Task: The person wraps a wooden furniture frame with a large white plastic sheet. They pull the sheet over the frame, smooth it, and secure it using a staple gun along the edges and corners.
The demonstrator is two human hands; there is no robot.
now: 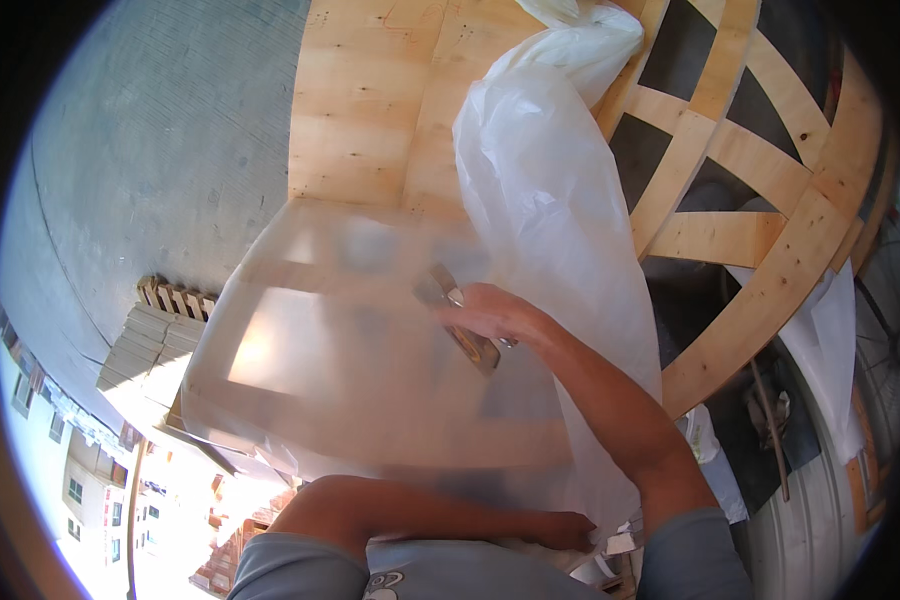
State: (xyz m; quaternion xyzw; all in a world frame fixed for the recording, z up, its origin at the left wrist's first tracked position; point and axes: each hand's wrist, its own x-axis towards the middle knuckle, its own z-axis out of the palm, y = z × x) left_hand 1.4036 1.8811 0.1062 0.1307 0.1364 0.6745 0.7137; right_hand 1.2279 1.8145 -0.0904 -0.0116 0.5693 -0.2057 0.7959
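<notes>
A translucent white plastic sheet [370, 400] is spread over a wooden lattice frame, whose slats and gaps show dimly through it. The rest of the sheet lies bunched in a long loose fold [540, 170] to the right. Over the spread part, my right hand [495, 312] is closed around a narrow metal hand tool that looks like a staple gun [475, 345]. Its far end is partly covered by my fingers. My left forearm crosses low in front of my body, and my left hand [568, 530] is closed on the near right edge of the sheet.
Pale plywood panels [360, 110] cover the far part. At right, the curved wooden lattice [740, 230] is bare, with open gaps. Stacked boards [155, 345] and a pallet [175, 298] stand left on the concrete floor [170, 150]. A thin rod [767, 430] is at lower right.
</notes>
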